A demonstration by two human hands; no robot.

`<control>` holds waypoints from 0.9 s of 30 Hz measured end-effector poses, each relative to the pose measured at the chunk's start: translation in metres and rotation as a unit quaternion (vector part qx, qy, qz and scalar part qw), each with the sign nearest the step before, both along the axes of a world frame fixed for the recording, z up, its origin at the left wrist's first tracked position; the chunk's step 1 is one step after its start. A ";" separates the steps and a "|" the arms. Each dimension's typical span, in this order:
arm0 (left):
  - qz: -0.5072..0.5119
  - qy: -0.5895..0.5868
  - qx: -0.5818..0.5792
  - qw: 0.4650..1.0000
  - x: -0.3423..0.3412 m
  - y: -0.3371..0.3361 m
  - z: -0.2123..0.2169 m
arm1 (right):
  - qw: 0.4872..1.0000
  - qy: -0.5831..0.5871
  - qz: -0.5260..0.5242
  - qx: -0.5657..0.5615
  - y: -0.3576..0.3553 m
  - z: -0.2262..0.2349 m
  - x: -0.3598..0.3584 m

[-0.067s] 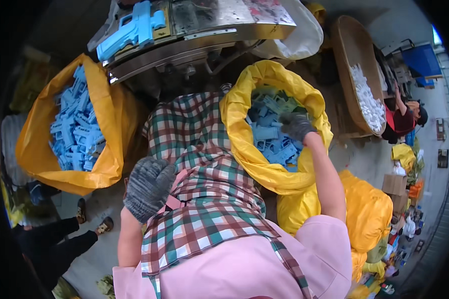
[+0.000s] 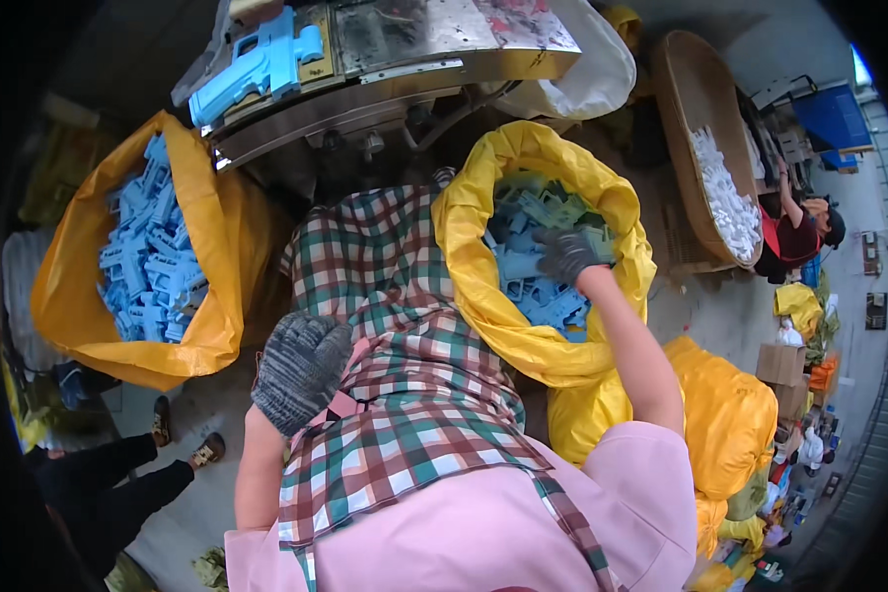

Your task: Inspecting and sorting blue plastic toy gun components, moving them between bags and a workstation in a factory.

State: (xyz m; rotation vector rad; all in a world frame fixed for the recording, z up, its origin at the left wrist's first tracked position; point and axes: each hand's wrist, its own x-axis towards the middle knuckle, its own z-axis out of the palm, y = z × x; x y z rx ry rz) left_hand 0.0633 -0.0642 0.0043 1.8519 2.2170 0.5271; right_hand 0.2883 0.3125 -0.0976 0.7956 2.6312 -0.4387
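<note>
My right hand (image 2: 567, 258), in a dark grey knitted glove, reaches into the yellow sack (image 2: 483, 318). Its fingers look apart, just over a heap of light blue plastic toy-gun pieces (image 2: 525, 264), and I see nothing held in them. Close to the checked apron (image 2: 405, 434) on my lap is my left hand (image 2: 303, 373), gloved the same way. Its fingers are curled together and its palm is hidden; nothing shows in it. A larger blue toy gun (image 2: 266, 61) lies on the metal worktable (image 2: 405, 39) ahead.
At the left, an orange-yellow sack (image 2: 229, 286) holds more blue pieces. A long basin (image 2: 705, 94) with white pieces stands far right, near another person (image 2: 809, 227). Filled yellow sacks (image 2: 725, 419) lie behind my right arm. Someone's legs (image 2: 118, 479) show at lower left.
My right hand has shifted left over the blue pieces inside the sack. My left hand has moved very slightly right.
</note>
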 end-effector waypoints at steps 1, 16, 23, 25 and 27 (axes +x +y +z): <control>0.021 -0.010 -0.021 1.000 0.002 0.003 -0.003 | 1.000 0.001 0.019 0.022 -0.009 -0.014 -0.004; -0.017 -0.349 -0.085 0.933 0.003 0.044 -0.008 | 0.911 0.332 -0.209 -0.125 -0.056 0.146 -0.027; 0.226 -0.653 0.157 0.706 0.003 0.067 -0.008 | 0.766 0.427 -0.154 -0.455 -0.167 0.132 -0.061; 0.203 -0.705 0.210 0.646 -0.017 0.059 0.019 | 0.694 0.530 -0.058 -0.484 -0.155 0.138 -0.079; 0.114 -0.649 0.076 0.748 -0.043 0.046 0.031 | 0.801 0.492 0.114 -0.320 -0.143 0.168 -0.089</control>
